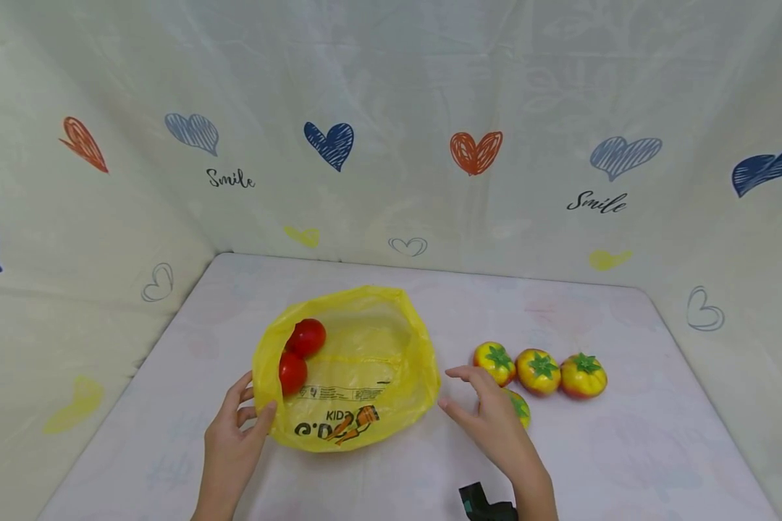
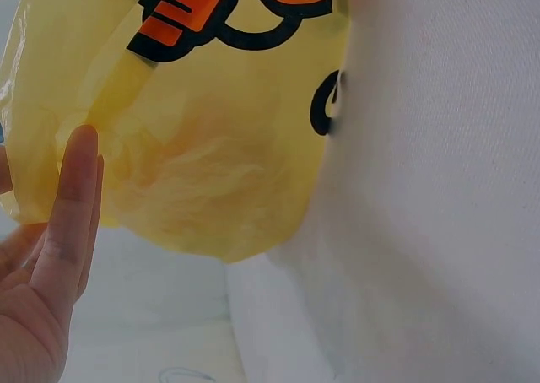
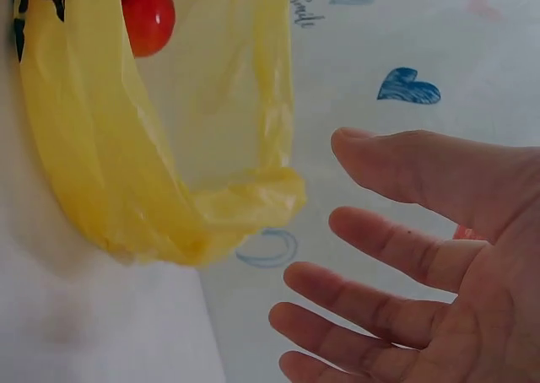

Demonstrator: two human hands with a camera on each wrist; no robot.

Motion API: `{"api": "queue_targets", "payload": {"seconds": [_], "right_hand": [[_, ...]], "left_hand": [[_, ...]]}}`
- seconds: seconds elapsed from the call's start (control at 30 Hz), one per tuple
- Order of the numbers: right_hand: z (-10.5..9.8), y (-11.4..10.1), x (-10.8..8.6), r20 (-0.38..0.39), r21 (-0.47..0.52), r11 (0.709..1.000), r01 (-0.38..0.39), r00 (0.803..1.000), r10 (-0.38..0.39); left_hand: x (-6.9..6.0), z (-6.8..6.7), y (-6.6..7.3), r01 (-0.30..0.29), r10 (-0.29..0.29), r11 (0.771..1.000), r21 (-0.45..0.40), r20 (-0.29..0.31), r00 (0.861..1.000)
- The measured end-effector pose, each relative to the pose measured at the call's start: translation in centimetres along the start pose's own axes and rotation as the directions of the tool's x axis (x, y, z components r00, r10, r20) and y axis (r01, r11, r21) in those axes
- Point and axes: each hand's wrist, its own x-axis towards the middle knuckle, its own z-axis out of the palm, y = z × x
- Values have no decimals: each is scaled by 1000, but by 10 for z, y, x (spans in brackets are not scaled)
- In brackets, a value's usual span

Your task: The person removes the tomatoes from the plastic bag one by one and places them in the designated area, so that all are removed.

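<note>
A yellow plastic bag [image 1: 365, 427] with a wide, round mouth stands on the table, two red tomatoes [image 1: 293, 373] inside at its left. The left hand [image 1: 234, 441] touches the bag's left rim; in the left wrist view its fingers [image 2: 78, 164] lie nearly straight along the yellow plastic. Just off the bag's right side, the right hand [image 1: 495, 427] is spread and holds nothing; the right wrist view shows a gap between its fingertips and the bag [image 3: 152, 223]. Behind and beside the right hand are several yellow-red fruits with green tops [image 1: 538, 372], one partly hidden by it.
A white table [image 1: 625, 449] carries everything. Behind it and at both sides hangs a pale curtain [image 1: 397, 87] printed with hearts and "Smile". At the near edge, by the right wrist, a black object [image 1: 485, 503] shows.
</note>
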Motion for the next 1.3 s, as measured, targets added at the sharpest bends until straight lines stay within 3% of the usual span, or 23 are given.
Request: {"api": "queue_targets", "payload": {"seconds": [0.43,0.83,1.3], "right_hand": [[19,-32,19,56,16,985,170,984,-170],[31,-51,39,159,93,951,293,939,-305],[50,-71,58,249,92,936,340,902,-352]], "left_hand": [[-1,1,0,-14,14,1000,-3,-16,1000],[0,0,-2,-35,35,999,5,-33,999],[0,-1,0,-1,1,1000,11,3,1000]]}}
